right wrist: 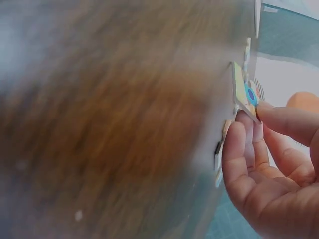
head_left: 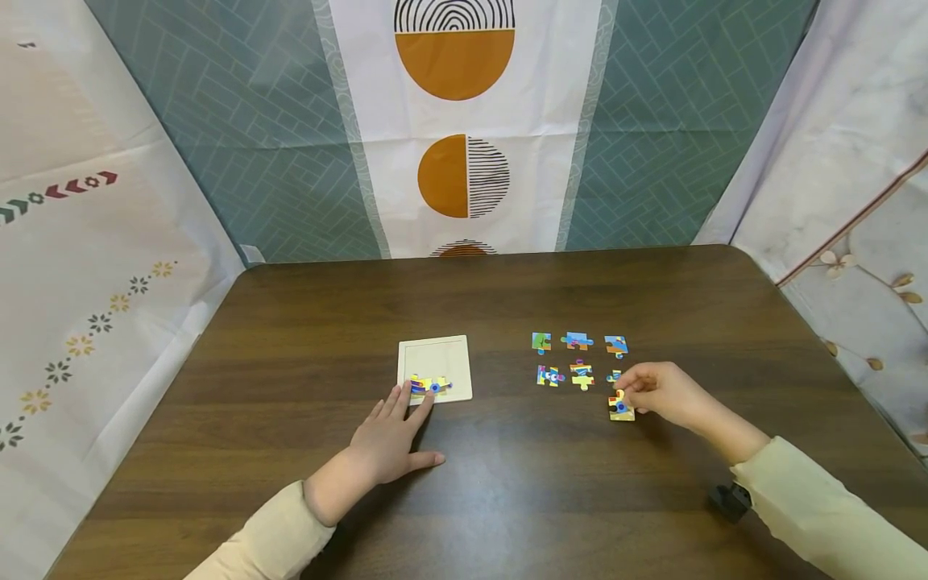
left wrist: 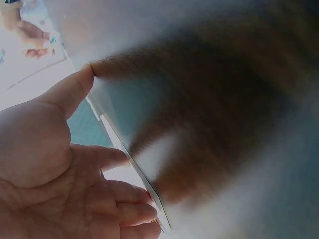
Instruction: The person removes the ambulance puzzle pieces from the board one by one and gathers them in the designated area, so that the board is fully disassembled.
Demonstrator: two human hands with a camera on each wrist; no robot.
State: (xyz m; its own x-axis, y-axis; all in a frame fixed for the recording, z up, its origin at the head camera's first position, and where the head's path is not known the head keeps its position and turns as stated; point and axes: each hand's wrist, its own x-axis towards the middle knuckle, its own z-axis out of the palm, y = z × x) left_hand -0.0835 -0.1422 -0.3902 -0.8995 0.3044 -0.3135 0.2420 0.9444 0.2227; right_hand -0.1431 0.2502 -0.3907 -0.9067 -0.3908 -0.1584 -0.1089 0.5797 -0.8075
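Note:
My left hand (head_left: 387, 443) lies with spread, straight fingers, its fingertips at the near left edge of a pale square puzzle tray (head_left: 437, 358). Yellow and blue puzzle pieces (head_left: 437, 385) lie along that near edge, partly hidden by the fingers. In the left wrist view, the fingertips (left wrist: 144, 213) touch the tray's rim. Over on the right, my right hand (head_left: 663, 395) pinches a yellow jigsaw piece (head_left: 621, 409) with a blue round spot. The right wrist view shows this piece (right wrist: 241, 89) tilted between thumb and fingers.
Right of the tray, loose jigsaw pieces lie in rows, among them a green one (head_left: 541, 341), a blue one (head_left: 577, 340) and a yellow one (head_left: 582, 377). One small piece (head_left: 614, 376) is partly covered by the right hand. Patterned cloths (head_left: 290, 145) surround the brown table (head_left: 507, 483).

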